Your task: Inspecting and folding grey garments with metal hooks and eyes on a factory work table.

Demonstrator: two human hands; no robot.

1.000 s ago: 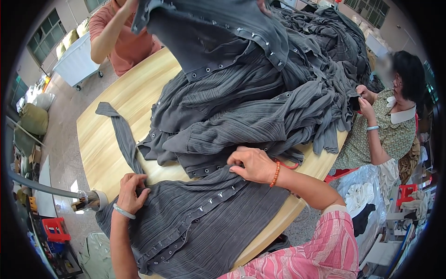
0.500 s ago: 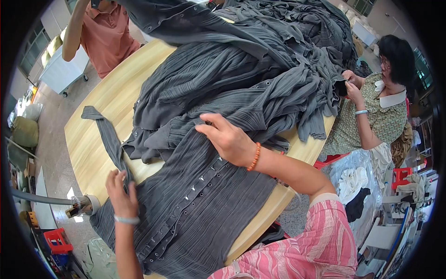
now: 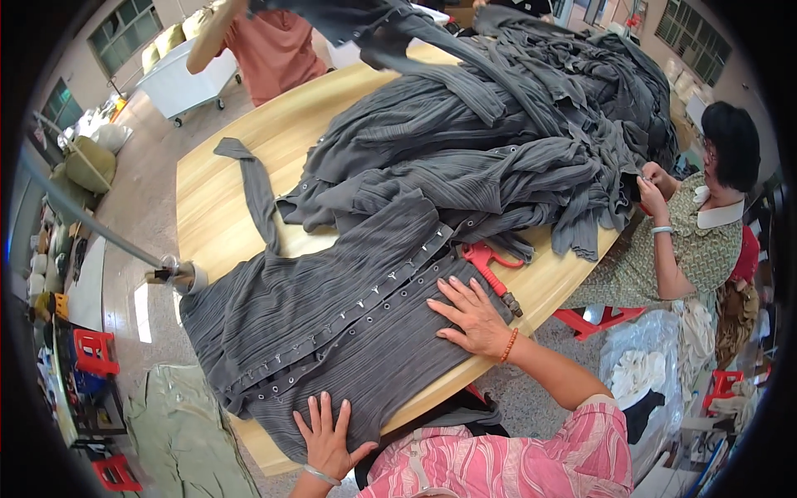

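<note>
A dark grey ribbed top [image 3: 365, 332] lies spread on the table in front of me. Down its front run two facing strips, one with metal hooks [image 3: 344, 314] and one with eyelets. My left hand [image 3: 325, 436] rests flat on the near hem end, fingers spread. On the right front panel lies my right hand [image 3: 477, 317], palm down with fingers apart. Just beyond it, a red air blow gun [image 3: 491, 267] lies by the top's right edge. One sleeve [image 3: 257, 187] stretches away on the bare wood at the far left.
A large heap of similar grey garments [image 3: 465, 124] covers the far side of the wooden table [image 3: 203, 191]. At the right, a co-worker [image 3: 681, 224] handles grey cloth. Another person [image 3: 282, 54] lifts a garment at the far left. A metal clamp [image 3: 178, 274] sits on the left edge.
My left hand has moved from the top's left side to its near end. My right hand has come down flat onto the right panel. The red blow gun has come into sight.
</note>
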